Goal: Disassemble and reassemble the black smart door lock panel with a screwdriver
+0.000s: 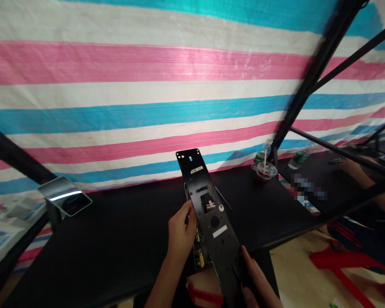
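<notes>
A long black metal plate (215, 239) with holes, a white strip and a label near its far end is held tilted over the table's front edge. My left hand (182, 229) is closed at the plate's left edge, fingers partly hidden behind it. My right hand (255, 273) grips the plate's near right edge, the thumb side partly out of view. Beneath the plate, on its left, shows an open assembly (200, 252) with brass-coloured parts and wires. A thin dark rod (223, 198) sticks out to the right of the plate.
On the black table (125, 231), a tablet-like device (66, 195) lies at the left. A lidded cup with a straw (266, 171) and a bottle (259, 158) stand at the right back. Another person's hand (354, 169) is at the far right, above a red stool (353, 261). Black frame bars flank the table.
</notes>
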Tool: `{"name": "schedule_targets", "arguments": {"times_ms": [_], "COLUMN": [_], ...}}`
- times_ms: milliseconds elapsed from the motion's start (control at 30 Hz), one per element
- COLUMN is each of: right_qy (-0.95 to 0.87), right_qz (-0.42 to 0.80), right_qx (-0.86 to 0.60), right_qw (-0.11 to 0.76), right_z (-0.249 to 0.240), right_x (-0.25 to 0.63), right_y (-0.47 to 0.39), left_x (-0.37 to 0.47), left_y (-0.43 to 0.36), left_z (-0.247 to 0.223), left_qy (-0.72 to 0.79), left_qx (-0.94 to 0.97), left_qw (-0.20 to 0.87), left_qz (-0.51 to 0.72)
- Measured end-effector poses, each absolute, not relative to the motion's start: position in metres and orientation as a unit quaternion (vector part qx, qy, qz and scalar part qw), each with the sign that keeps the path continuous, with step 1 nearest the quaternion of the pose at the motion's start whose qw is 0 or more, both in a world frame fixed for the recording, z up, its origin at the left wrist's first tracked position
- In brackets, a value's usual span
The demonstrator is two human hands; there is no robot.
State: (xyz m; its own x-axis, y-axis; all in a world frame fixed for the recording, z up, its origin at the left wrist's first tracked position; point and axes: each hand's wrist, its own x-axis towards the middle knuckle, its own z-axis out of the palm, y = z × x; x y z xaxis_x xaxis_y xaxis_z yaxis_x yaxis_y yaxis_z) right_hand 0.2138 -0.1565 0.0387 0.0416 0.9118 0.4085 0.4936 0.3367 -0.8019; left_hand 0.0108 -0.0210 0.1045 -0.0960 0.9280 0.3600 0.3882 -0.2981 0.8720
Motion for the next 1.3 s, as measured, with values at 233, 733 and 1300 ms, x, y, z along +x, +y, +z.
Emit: {"name": "schedule_targets", "arguments": {"times_ms": [233,733,1300], "right_qy": [-0.668,-0.623,-0.64], "right_qz": [0.171,0.17,0.136], "right_qx": [-0.536,-0.575,-0.576], "right_qw": [0.488,0.503,0.49], "right_z": [0.014,-0.023,-0.057], "right_x": [0.205,0.164,0.136], "right_y": [-0.153,-0.108,-0.082], "left_x": [0.017,0.031,-0.015], "left_y": [-0.033,-0.051,-0.094], "left_z": [0.096,0.051,-0.008], "left_qy": [0.45,0.485,0.465], "left_qx": [0.501,0.729,0.566], "left_qw": [0.463,0.195,0.424], "left_qz": [0.577,0.441,0.532]}}
